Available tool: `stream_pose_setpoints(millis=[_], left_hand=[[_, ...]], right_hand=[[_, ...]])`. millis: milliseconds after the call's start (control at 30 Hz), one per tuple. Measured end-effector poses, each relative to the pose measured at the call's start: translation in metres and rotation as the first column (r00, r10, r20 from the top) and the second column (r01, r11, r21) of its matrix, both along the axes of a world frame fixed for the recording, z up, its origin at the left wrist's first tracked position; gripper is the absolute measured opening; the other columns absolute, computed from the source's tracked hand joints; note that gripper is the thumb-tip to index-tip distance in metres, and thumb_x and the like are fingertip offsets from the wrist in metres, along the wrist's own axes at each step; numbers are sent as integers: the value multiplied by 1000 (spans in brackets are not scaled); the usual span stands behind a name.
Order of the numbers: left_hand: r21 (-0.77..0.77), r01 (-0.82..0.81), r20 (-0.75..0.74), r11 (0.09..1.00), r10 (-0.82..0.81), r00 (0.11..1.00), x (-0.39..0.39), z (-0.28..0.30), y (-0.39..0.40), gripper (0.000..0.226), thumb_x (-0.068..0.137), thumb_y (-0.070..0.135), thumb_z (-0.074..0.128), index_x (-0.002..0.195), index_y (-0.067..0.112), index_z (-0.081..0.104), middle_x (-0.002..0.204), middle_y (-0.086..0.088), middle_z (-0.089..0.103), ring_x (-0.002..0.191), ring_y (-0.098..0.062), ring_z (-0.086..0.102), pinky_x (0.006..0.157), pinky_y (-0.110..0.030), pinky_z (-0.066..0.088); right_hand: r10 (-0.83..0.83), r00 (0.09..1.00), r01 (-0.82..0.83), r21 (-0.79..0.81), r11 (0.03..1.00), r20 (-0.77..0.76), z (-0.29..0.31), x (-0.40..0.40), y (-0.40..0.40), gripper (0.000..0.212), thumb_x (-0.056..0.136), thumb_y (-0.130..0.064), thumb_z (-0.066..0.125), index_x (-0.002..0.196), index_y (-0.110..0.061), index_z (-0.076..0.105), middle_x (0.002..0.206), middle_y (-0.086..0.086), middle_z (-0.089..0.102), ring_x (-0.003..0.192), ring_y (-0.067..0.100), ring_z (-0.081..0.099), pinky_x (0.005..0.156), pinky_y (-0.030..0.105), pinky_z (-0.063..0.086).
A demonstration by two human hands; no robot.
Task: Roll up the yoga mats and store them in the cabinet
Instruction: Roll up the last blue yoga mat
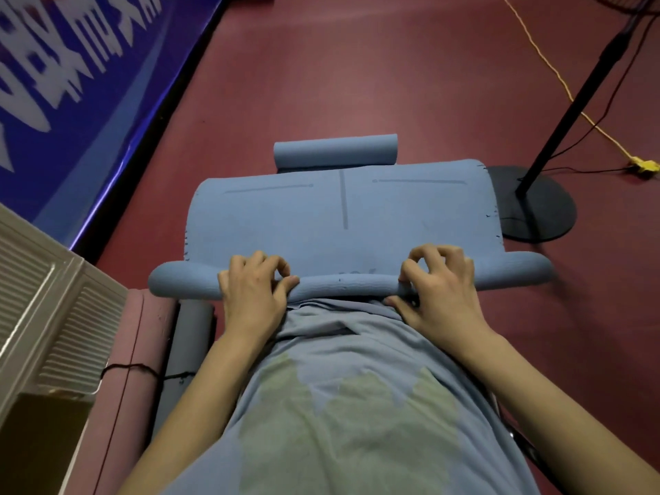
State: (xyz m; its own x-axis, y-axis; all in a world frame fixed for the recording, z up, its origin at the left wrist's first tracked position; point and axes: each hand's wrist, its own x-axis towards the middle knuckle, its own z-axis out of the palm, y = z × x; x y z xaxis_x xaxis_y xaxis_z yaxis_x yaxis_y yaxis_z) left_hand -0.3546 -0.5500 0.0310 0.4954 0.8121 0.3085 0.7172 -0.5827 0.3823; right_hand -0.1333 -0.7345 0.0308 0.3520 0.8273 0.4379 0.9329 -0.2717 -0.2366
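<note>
- Rolling is under way on the blue foam yoga mat (343,216), which lies flat on the dark red floor (357,83) straight ahead of the person, with its near edge already curled into a thick tube under both hands.
- The left hand (250,294) sits on the left part of the roll, fingers curled over the top and the thumb against its near side — grasping the roll, not just resting on it.
- The right hand (439,291) does the same on the right part, fingertips hooked over the crest and the thumb tucked low.
- The roll's two ends bulge fatter than the pinched middle, so I judge the wrap looser out there; sliding the hands wider apart should tighten it evenly.
- Push forward with both hands together — if one leads, the roll will likely skew and telescope at one end.
- A second, already rolled blue mat (335,151) lies just beyond the far edge, touching or nearly so; it may block the last turns and likely needs shifting aside.
- Near the left, a rolled dusty-pink mat (139,337) and a rolled grey mat (189,341) lie beside the beige louvred cabinet door (53,316), where this roll should go next.
</note>
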Motion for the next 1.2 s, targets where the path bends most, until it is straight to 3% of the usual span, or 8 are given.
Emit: stream_pose_setpoints(millis=[100, 233, 367, 533, 733, 900, 1067, 1200], left_hand=[[51, 91, 24, 995, -92, 995, -11, -3, 2, 14, 90, 37, 73, 84, 27, 66, 79, 15, 53, 87, -20, 43, 76, -36, 21], [136, 162, -70, 977, -154, 986, -18, -3, 0, 32, 95, 48, 49, 90, 26, 71, 90, 8, 60, 93, -25, 46, 74, -35, 21], [146, 137, -135, 980, -118, 984, -17, 7, -2, 27, 88, 53, 57, 88, 31, 73, 103, 11, 64, 106, -28, 49, 80, -39, 25], [150, 209, -231, 966, -171, 958, -17, 14, 4, 50, 71, 77, 59, 90, 33, 75, 108, 8, 58, 106, -29, 47, 84, -41, 26], [182, 204, -232, 962, -160, 960, -11, 10, 10, 45, 86, 64, 46, 89, 31, 76, 97, 13, 62, 102, -27, 46, 82, -40, 23], [227, 194, -320, 954, -115, 941, 7, 9, 18, 43, 97, 41, 36, 79, 21, 69, 87, 9, 62, 93, -27, 50, 79, -42, 27], [56, 170, -449, 984, -127, 885, 21, 22, 34, 53, 103, 40, 22, 91, 26, 71, 91, 8, 65, 95, -20, 47, 79, -38, 19], [-34, 174, -461, 984, -170, 871, 8, 39, 25, 63, 99, 48, 17, 94, 23, 74, 97, 5, 72, 101, -21, 51, 86, -38, 23]], right_hand=[[-24, 1000, 24, -1, 1000, -5, -1, -3, 1, 43, 63, -37, 92, 79, -16, 58, 110, 1, 59, 105, 29, 41, 76, 36, 28], [-53, 999, 52, 17, 998, 2, -2, 0, 0, 36, 72, -43, 86, 76, -18, 59, 104, -2, 59, 102, 30, 43, 74, 39, 32], [-62, 997, 62, -1, 998, 35, -3, 2, 5, 27, 81, -41, 76, 77, -19, 61, 96, -5, 60, 98, 30, 45, 70, 38, 33], [-73, 996, 75, -36, 996, 51, -4, 6, 11, 25, 91, -40, 64, 80, -18, 60, 89, -7, 60, 102, 30, 45, 71, 42, 36], [-97, 995, 98, -96, 990, 23, -2, 9, 25, 21, 97, -34, 63, 84, -18, 63, 91, -6, 63, 109, 32, 46, 79, 41, 29], [-153, 988, 148, -149, 978, -26, -1, 19, 39, 52, 97, -48, 24, 87, -20, 67, 90, -5, 63, 103, 30, 47, 81, 40, 22], [-144, 989, 136, -211, 968, -20, 5, 27, 44, 67, 96, -54, 13, 90, -19, 69, 86, -3, 64, 95, 27, 45, 76, 35, 14], [-46, 995, 20, -289, 957, -83, 12, 23, 25, 73, 93, -57, 4, 96, -23, 69, 92, -5, 67, 96, 24, 44, 81, 38, 25]])
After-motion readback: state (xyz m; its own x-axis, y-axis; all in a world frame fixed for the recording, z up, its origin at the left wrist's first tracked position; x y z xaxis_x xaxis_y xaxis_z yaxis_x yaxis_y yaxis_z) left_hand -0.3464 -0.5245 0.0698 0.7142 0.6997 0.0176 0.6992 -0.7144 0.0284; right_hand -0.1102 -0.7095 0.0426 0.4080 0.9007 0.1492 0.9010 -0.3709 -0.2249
